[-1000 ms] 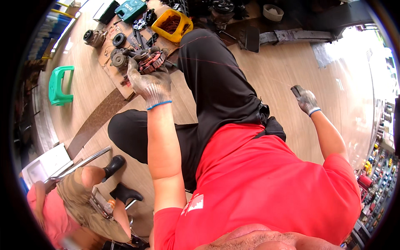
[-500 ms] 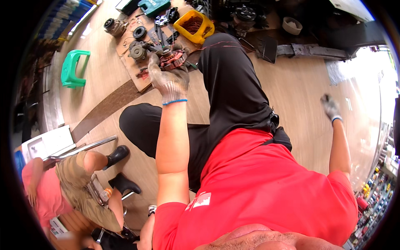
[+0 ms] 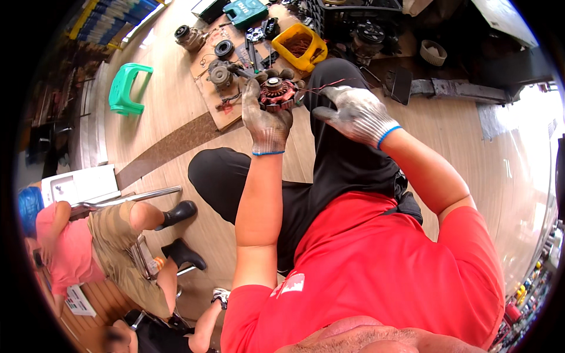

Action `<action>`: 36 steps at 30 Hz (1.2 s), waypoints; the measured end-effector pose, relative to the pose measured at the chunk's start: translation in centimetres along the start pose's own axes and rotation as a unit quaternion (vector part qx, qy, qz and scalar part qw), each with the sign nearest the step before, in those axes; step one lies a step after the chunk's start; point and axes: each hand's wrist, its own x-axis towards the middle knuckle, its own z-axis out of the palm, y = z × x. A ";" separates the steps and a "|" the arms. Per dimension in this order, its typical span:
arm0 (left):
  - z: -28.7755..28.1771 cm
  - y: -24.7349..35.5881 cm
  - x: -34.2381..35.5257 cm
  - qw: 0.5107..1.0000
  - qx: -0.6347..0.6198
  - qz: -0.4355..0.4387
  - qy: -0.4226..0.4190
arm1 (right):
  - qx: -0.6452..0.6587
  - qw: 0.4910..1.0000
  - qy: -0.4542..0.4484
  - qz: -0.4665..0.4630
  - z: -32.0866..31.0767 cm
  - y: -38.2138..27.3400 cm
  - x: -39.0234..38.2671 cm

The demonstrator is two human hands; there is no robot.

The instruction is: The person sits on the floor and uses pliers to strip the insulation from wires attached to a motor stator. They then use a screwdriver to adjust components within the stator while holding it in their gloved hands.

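Note:
My left hand [image 3: 265,120], in a grimy knit glove, grips a round motor part [image 3: 278,97] with red copper windings and a central hub. My right hand [image 3: 356,115], also gloved, is just right of it over my raised knee, its fingers bent around a thin red wire [image 3: 344,80]; the exact grip is partly hidden. Behind the part, a cardboard mat [image 3: 212,105] bears a metal pulley unit [image 3: 221,75], a black ring [image 3: 223,48] and tools. A yellow jug [image 3: 315,56], cut open, holds copper-coloured wire.
A green stool [image 3: 126,103] stands left; a teal case [image 3: 241,12] lies at the back. A white basin [image 3: 79,185] is left. Seated people [image 3: 118,259] occupy the lower left. A metal beam [image 3: 459,89], machinery [image 3: 368,41] and a round white container [image 3: 433,53] are at right rear.
My right hand has swung from far out at the right inward to beside the wound part. The view has shifted, so the scene sits further right in the picture.

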 end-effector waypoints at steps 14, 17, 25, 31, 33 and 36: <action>-1.7 -1.4 2.9 0.966 0.152 0.137 0.160 | -0.030 0.996 -0.036 -0.080 -1.1 -3.9 -6.6; -1.9 -1.0 3.4 0.980 0.028 0.087 0.174 | -0.067 0.996 -0.057 -0.015 0.5 -1.7 -8.3; -0.2 -0.2 1.9 0.989 -0.048 -0.010 0.138 | -0.176 0.977 0.117 0.032 1.5 8.8 -13.3; -0.7 -0.4 2.0 0.991 -0.031 -0.020 0.126 | -0.201 0.964 0.115 0.128 0.9 16.5 -17.8; -1.0 -0.2 2.4 0.989 -0.040 -0.016 0.144 | -0.191 0.962 0.089 0.176 1.1 18.6 -20.1; -1.1 -0.1 2.3 0.991 -0.037 0.006 0.125 | -0.099 0.962 0.020 0.255 1.3 20.6 -23.6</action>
